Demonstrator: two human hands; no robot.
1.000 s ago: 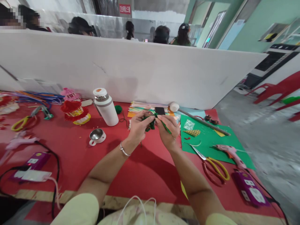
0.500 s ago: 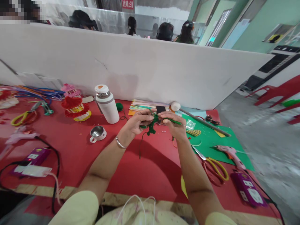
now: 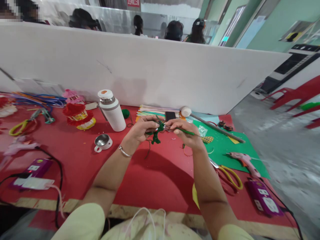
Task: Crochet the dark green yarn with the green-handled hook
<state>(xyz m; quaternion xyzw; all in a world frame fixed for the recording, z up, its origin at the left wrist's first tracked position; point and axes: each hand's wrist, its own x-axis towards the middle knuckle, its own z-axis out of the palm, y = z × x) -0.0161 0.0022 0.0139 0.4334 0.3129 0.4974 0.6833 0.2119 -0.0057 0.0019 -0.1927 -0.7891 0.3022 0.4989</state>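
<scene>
Left hand (image 3: pixel 140 129): is pinching the green yarn piece (image 3: pixel 156 137), its lower part dangling.
Right hand (image 3: pixel 186 131): is grasping a slim green-handled tool (image 3: pixel 189 132).
Tool axis: is running crosswise, from beside the yarn piece out to the right; the piece is hanging left of the right hand, the left hand being nearer it; whether the tip is touching is unclear.
Yarn ball (image 3: pixel 125 113): is resting beyond the left hand, beside the flask (image 3: pixel 113 115).
Flask: is standing capped, hiding any contents.
Cup (image 3: pixel 103 142): is sitting nearer the person, showing its metal inside.
Clear packet (image 3: pixel 202 130): is lying on the green sheet (image 3: pixel 226 146), its contents being unclear.
</scene>
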